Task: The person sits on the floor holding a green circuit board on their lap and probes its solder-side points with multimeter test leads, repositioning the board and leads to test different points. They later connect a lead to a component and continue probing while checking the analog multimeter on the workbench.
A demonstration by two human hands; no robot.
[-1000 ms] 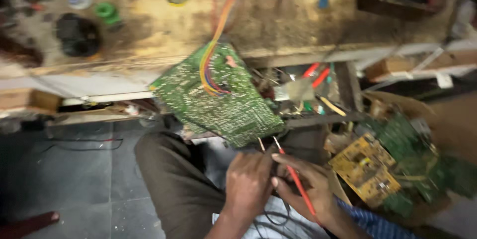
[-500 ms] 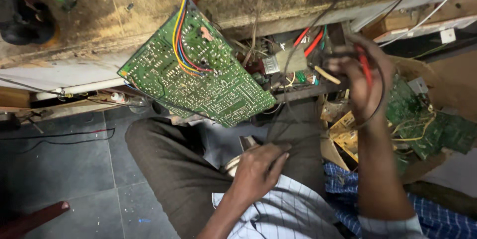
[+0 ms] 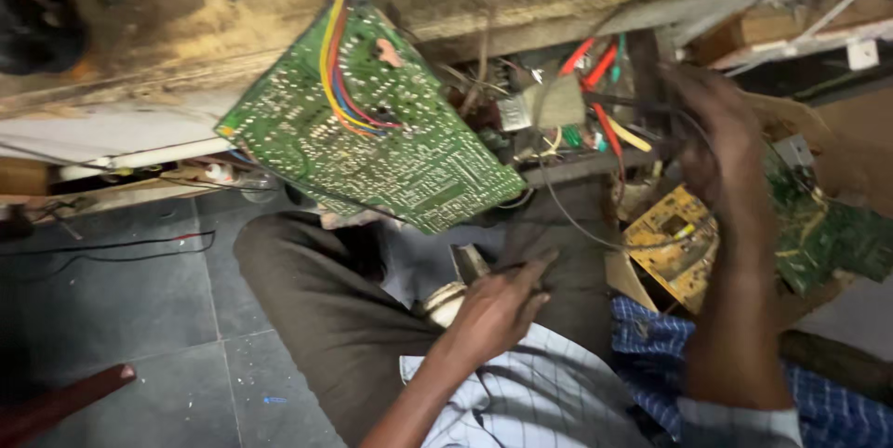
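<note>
Workbench [image 3: 186, 11]: worn wooden top, stained, running along the far side, with a black round object [image 3: 37, 29] at its left end.

Green circuit board [image 3: 372, 132]: large, tilted, hanging off the bench edge above the person's lap, solder side up. A bundle of coloured wires [image 3: 335, 57], yellow, red and blue, ran down onto it from the bench.

Yellow circuit board [image 3: 674, 243]: smaller, lying in a heap of scrap boards at the person's right, beside further green boards [image 3: 837, 239].

Right hand [image 3: 712, 136]: raised near the bench edge, blurred; fingers curled around thin black leads [image 3: 595, 225] and a red-tipped probe [image 3: 609, 127]. How tight the hold was, I could not tell.

Left hand [image 3: 498, 304]: low over the lap, fingers loosely bent, fingertips pinching a thin dark wire, just below the green circuit board and apart from it.
</note>
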